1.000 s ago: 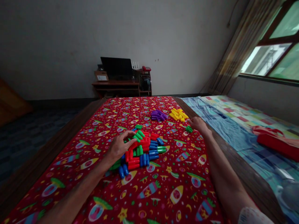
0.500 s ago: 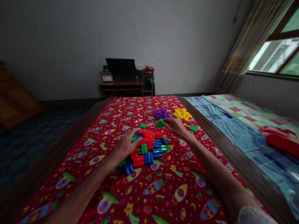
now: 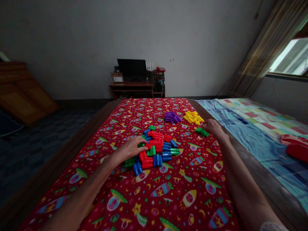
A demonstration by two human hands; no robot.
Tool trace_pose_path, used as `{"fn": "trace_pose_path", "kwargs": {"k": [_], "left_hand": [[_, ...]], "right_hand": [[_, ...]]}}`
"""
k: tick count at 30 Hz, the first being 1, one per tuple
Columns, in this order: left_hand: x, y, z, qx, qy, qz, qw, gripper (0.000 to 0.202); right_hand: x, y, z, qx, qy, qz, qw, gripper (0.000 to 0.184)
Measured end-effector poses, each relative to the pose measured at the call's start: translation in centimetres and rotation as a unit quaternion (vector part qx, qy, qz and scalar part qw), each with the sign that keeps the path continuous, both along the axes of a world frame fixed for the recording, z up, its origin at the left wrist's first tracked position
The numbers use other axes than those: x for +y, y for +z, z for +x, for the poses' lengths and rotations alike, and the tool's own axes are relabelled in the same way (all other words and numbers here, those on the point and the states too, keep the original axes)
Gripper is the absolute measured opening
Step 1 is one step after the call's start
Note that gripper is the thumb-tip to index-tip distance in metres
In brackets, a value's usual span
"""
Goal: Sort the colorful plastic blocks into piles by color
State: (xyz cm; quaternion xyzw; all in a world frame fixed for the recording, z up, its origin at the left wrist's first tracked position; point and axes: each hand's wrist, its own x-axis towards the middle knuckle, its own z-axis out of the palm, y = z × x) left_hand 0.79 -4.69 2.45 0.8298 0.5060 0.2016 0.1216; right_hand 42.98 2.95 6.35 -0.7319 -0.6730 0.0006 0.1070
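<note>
Red, blue and green plastic toy blocks, shaped like joined tubes, lie in a mixed pile (image 3: 156, 146) on a red patterned cloth (image 3: 166, 205). My left hand (image 3: 132, 147) is at the pile's left side, thumb and fingers closed around a green block (image 3: 141, 145). Farther out on the right, my right hand (image 3: 213, 127) has its fingers curled at a green block (image 3: 204, 132), low against the cloth. Another green block (image 3: 198, 130) lies right beside that one. The right fingertips are partly hidden.
Purple blocks (image 3: 172, 117) and yellow blocks (image 3: 192, 117) form separate heaps beyond the mixed pile. The table's wooden edge (image 3: 255, 163) runs along the right, next to a bed with a blue checked sheet (image 3: 231, 128). A desk with a monitor (image 3: 132, 69) stands against the wall.
My right hand has carried a green block rightward from above the purple heap to the lone green block. My left hand stays at the pile, its fingers now around a green block.
</note>
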Motion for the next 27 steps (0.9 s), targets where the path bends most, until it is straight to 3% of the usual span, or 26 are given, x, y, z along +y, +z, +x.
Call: {"fn": "trace_pose_path", "kwargs": {"k": [3, 6, 10, 13, 16, 19, 21, 24, 27], "left_hand": [[0.7, 0.2, -1.2, 0.002, 0.039, 0.028, 0.999, 0.028], [1.5, -0.3, -2.1, -0.007, 0.086, 0.039, 0.995, 0.033], [2.0, -1.4, -2.0, -0.067, 0.115, -0.042, 0.99, 0.043], [2.0, -1.4, -1.5, -0.15, 0.145, -0.083, 0.974, 0.048], [1.7, -0.2, -1.3, -0.2, 0.158, -0.096, 0.962, 0.041], [0.9, 1.5, -0.8, -0.199, 0.142, -0.027, 0.969, 0.03], [0.0, 2.6, 0.2, -0.195, 0.114, 0.006, 0.974, 0.027], [-1.5, 3.6, 2.4, -0.217, 0.057, -0.034, 0.974, 0.027], [-2.3, 4.3, 3.6, -0.227, 0.044, -0.04, 0.972, 0.026]], "right_hand": [[-0.7, 0.7, -2.8, 0.014, 0.049, 0.066, 0.996, 0.033], [-1.6, 1.1, -6.2, 0.032, 0.148, 0.093, 0.984, 0.032], [-3.2, 0.8, -10.1, 0.079, 0.279, 0.078, 0.954, 0.029], [-4.4, 0.2, -12.2, 0.109, 0.345, 0.051, 0.931, 0.027], [-5.2, -0.4, -13.5, 0.14, 0.381, 0.057, 0.912, 0.022], [-6.1, -0.8, -14.6, 0.192, 0.389, 0.086, 0.897, 0.025], [-6.7, -0.9, -15.3, 0.225, 0.421, 0.105, 0.872, 0.034], [-7.6, -1.2, -16.3, 0.228, 0.481, 0.129, 0.837, 0.041], [-7.8, -1.5, -16.6, 0.167, 0.469, 0.092, 0.862, 0.027]]}}
